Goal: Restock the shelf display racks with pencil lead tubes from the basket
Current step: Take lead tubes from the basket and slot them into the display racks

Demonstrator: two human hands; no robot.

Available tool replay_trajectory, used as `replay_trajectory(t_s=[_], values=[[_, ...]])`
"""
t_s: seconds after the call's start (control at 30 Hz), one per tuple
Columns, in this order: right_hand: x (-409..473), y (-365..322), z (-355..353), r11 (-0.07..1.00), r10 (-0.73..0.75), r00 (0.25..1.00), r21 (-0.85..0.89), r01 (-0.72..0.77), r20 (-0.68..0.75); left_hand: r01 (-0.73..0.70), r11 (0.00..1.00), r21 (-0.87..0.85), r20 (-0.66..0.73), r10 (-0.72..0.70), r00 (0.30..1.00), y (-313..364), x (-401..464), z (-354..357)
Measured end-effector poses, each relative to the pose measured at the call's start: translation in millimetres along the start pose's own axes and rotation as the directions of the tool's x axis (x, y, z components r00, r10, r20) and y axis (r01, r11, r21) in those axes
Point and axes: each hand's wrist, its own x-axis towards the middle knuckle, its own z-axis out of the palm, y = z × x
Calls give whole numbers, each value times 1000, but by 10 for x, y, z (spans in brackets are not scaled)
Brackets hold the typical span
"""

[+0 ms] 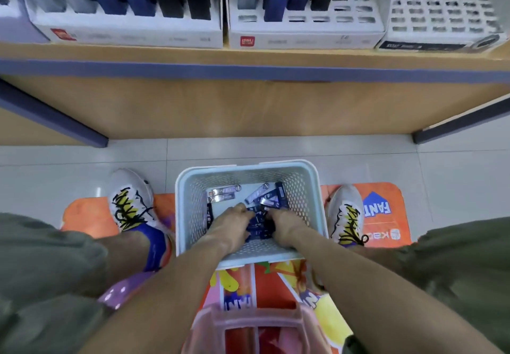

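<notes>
In the lower middle of the frame a pale blue perforated plastic basket (303, 185) sits on the floor between two white sneakers with yellow and black laces, atop an orange printed floor mat (386, 215). Both hands reach down into it: the left hand (230, 225) and the right hand (284, 225) have their fingers curled around a dark blue bunch of flat pencil lead tubes (259, 225) held between them at the basket's centre; the long axes of these run roughly up and down the frame, though blur hides detail. Loose tubes lie on the basket bottom: two silvery ones (223, 193) at its upper left lie with long axes left to right, and several blue and silver ones (269, 195) at upper right lean diagonally. Across the top of the frame, white slotted display racks (303, 33) stand on a wooden shelf (248, 53), holding upright tubes marked HB 0.5, with open slots toward the right.
</notes>
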Motion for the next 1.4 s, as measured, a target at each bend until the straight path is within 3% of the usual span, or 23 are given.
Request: replay_trajectory(t_s=[0.5, 0.83, 1.07, 1.17, 1.23, 1.3, 1.4], values=[[75, -12, -1, 999, 11, 996, -40, -8, 84, -3, 1000, -28, -29, 2, 1000, -2, 65, 112], [54, 27, -56, 988, -27, 993, 155, 9, 116, -5, 998, -61, -73, 1, 997, -23, 76, 88], [81, 81, -59, 868, -6, 998, 496, -23, 57, 45, 971, -233, -22, -52, 998, -20, 61, 68], [60, 71, -119, 644, 51, 996, 760, -88, 72, 93, 900, -426, -3, -104, 995, -57, 96, 93], [69, 78, -148, 532, 91, 993, 840, -109, 72, 119, 803, -585, 26, -128, 991, -57, 103, 81], [73, 83, -174, 457, 116, 991, 883, -108, 62, 154, 678, -718, 60, -161, 985, -49, 108, 43], [72, 76, -200, 433, 109, 994, 899, -68, 23, 218, 464, -859, 151, -176, 973, -24, 106, -6]])
